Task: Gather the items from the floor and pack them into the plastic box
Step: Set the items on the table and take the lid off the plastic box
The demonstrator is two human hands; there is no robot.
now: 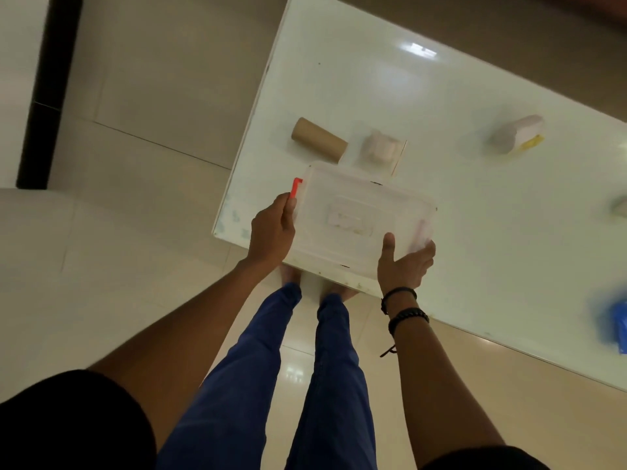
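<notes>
A clear plastic box with its lid on and a red latch is held over the near corner of a white board. My left hand grips the box's left end by the red latch. My right hand grips its right end, thumb on the lid. Just beyond the box lie a brown cardboard tube and a pale, blurred small item. Further right on the board are a grey-and-yellow item and a blue item at the frame's edge.
The white board lies over a glossy beige tiled floor. My legs in blue trousers stand at the board's near edge. A dark vertical strip runs at the far left. Another pale item shows at the right edge.
</notes>
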